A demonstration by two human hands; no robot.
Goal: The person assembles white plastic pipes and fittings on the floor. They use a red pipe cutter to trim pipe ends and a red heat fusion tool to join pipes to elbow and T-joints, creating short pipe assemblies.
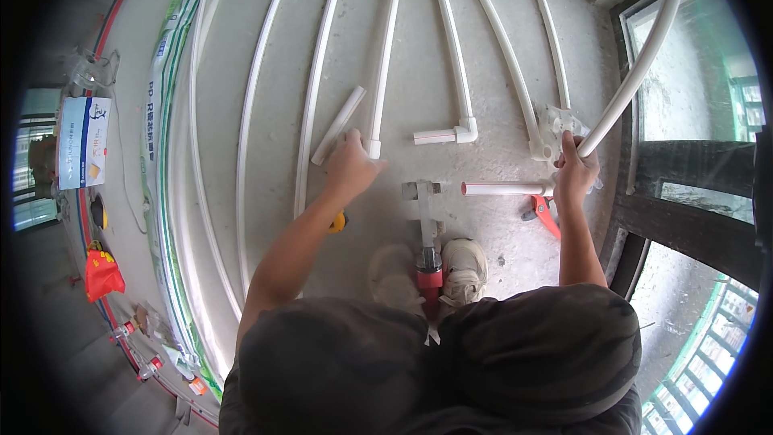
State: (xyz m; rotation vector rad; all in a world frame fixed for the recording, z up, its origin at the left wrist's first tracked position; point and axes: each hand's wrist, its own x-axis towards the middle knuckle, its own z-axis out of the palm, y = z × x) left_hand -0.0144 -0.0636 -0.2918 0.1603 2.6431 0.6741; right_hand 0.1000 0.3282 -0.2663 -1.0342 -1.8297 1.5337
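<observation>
1. Nearest, the person's dark-trousered knees [531,354] fill the lower edge, with pale, dusty shoes [465,266] on the floor beyond them.
2. Between the shoes stands a red-handled tool with a grey metal head [427,246].
3. To its left, partly behind the left forearm, sits a small yellow-and-black rounded device [337,223].
4. To the right, a red-handled cutter with a dark end [546,216] lies beside the right wrist.
5. The right hand [575,171] is closed around the lower end of a long curved white plastic pipe [638,72], which rises far right. A short white pipe with a red line [503,188] extends left from beside this hand; the fingers hide how they join.
6. The left hand [352,165] is half curled, thumb apart from fingers, at a white plastic elbow [373,149] ending a straight white pipe [388,48]. Whether it pinches the elbow, I cannot tell.
7. Just left of that elbow lies a loose short white pipe [338,125].
8. At far left, a green-striped white plastic wrapping [169,56] bears large printed characters, and a white-and-blue carton [84,142] carries printed lettering and a small picture.
</observation>
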